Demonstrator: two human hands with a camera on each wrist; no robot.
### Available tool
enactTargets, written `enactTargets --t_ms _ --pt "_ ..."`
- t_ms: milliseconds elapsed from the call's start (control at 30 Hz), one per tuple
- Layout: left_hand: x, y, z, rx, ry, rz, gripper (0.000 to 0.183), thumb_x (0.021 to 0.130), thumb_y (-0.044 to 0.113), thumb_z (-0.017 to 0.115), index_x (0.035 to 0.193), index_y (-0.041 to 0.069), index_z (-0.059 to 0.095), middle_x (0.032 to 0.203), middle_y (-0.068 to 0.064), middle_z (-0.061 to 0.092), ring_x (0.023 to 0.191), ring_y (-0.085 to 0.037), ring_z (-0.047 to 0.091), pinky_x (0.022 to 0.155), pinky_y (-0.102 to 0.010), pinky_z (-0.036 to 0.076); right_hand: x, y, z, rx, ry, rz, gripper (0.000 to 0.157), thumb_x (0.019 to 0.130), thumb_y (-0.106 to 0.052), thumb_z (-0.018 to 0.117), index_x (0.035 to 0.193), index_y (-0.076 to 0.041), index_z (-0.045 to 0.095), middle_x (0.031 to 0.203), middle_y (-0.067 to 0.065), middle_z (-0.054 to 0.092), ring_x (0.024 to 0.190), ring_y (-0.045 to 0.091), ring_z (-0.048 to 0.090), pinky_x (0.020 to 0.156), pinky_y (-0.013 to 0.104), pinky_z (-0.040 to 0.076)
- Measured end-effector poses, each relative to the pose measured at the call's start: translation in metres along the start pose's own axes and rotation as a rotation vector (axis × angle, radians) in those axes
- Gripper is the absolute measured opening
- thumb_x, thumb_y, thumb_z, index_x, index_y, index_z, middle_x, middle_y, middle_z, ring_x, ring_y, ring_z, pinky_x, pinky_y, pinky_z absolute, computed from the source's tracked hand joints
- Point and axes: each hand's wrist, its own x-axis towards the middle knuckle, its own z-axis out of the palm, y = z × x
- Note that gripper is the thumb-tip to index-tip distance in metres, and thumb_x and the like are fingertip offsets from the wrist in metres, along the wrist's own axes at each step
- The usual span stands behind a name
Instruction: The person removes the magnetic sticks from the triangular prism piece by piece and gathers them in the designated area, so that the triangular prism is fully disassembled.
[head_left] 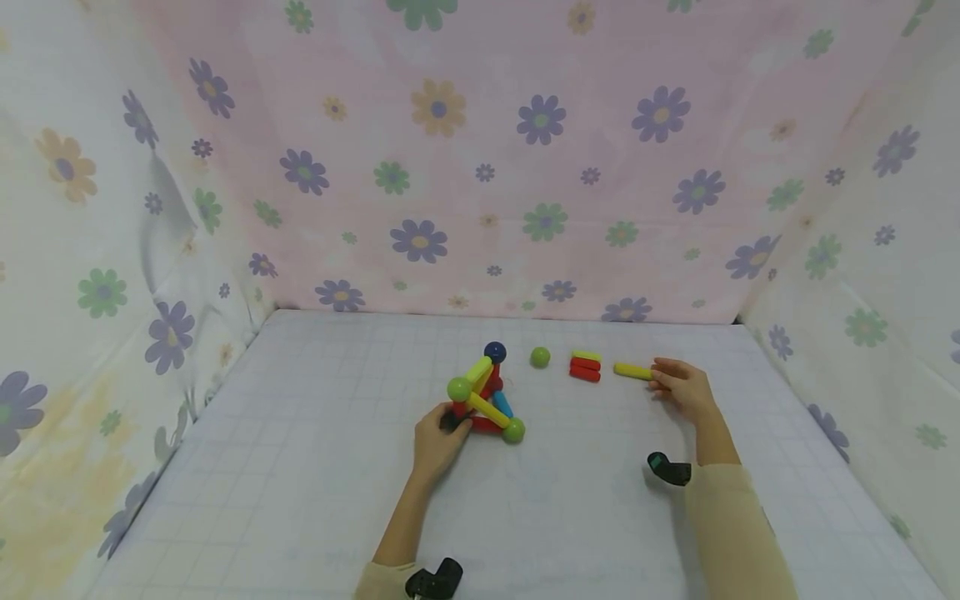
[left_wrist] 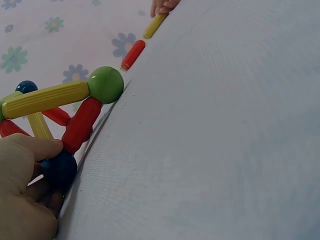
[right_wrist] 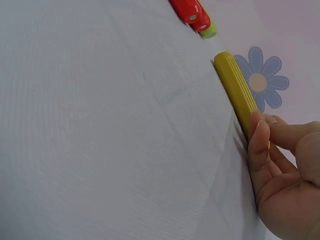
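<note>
My left hand (head_left: 437,446) holds a dark blue ball (left_wrist: 60,171) at the near left corner of a ball-and-rod frame, thumb on one side and fingers behind. The frame joins red, yellow and blue rods with balls; a green ball (head_left: 459,389) is on top, another green ball (head_left: 513,431) at the near right, and a dark blue ball (head_left: 495,352) at the back. Off to the right, my right hand (head_left: 684,390) pinches one end of a loose yellow rod (right_wrist: 234,82) between thumb and fingertips. That rod lies low along the tabletop, pointing left.
Two red rods (head_left: 585,370) and a yellow-green rod (head_left: 587,355) lie side by side, left of the right hand. A loose green ball (head_left: 540,357) sits between them and the frame. Flowered cloth (head_left: 480,200) walls the white tabletop (head_left: 315,467) at the back and sides.
</note>
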Motion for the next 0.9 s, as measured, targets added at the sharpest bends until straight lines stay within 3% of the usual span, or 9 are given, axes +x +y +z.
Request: enactTargets --t_ms 200,400,500,633,733,900 --pt "-0.001 0.001 0.002 0.006 -0.002 -0.011 0.025 0.079 0.006 0.07 0.103 -0.002 0.065 0.103 -0.016 0.068 0.102 -0.032 0.062 0.091 -0.046 0.047 -0.008 0.004 0.005 -0.036 0.113 -0.048 0.057 0.092 -0.015 0.06 0.14 0.005 0.036 0.097 -0.013 0.058 0.071 0.002 0.061 0.061 0.017 0.052" --pt "-0.001 0.002 0.002 -0.003 0.001 -0.013 0.025 0.079 0.005 0.07 0.102 -0.002 0.066 0.102 -0.016 0.068 0.101 -0.032 0.062 0.09 -0.046 0.047 -0.025 0.006 0.027 0.045 0.189 -0.176 0.043 0.091 -0.012 0.062 0.129 0.003 0.05 0.1 -0.011 0.061 0.069 0.002 0.061 0.061 0.016 0.051" --pt "-0.001 0.003 0.0 0.002 -0.029 -0.021 0.029 0.08 0.006 0.069 0.107 -0.002 0.063 0.106 -0.016 0.067 0.104 -0.032 0.061 0.092 -0.045 0.047 -0.035 0.003 0.042 0.069 0.157 -0.204 0.029 0.09 -0.012 0.062 0.119 -0.01 0.059 0.099 -0.011 0.063 0.073 0.004 0.061 0.063 0.016 0.052" --pt "0.0 0.006 -0.007 -0.043 -0.102 -0.042 0.045 0.08 0.009 0.066 0.123 0.001 0.053 0.114 -0.017 0.062 0.105 -0.031 0.059 0.092 -0.045 0.046 -0.044 -0.001 0.066 0.073 0.09 -0.225 0.023 0.09 -0.015 0.064 0.112 -0.021 0.06 0.097 -0.01 0.062 0.076 0.006 0.06 0.064 0.017 0.052" --pt "0.003 0.009 -0.013 -0.124 -0.132 -0.035 0.051 0.084 0.015 0.064 0.131 0.004 0.046 0.116 -0.019 0.059 0.105 -0.031 0.056 0.092 -0.046 0.046 -0.05 -0.003 0.083 0.044 0.041 -0.257 0.029 0.089 -0.016 0.065 0.118 -0.012 0.059 0.096 -0.007 0.062 0.077 0.006 0.061 0.065 0.019 0.053" --pt "0.006 0.014 -0.014 -0.232 -0.108 -0.008 0.046 0.092 0.022 0.06 0.133 0.006 0.045 0.115 -0.018 0.059 0.104 -0.029 0.057 0.092 -0.045 0.047 -0.06 -0.001 0.112 -0.002 -0.073 -0.294 0.047 0.091 -0.016 0.063 0.128 0.007 0.048 0.1 0.0 0.064 0.079 0.008 0.061 0.069 0.021 0.054"
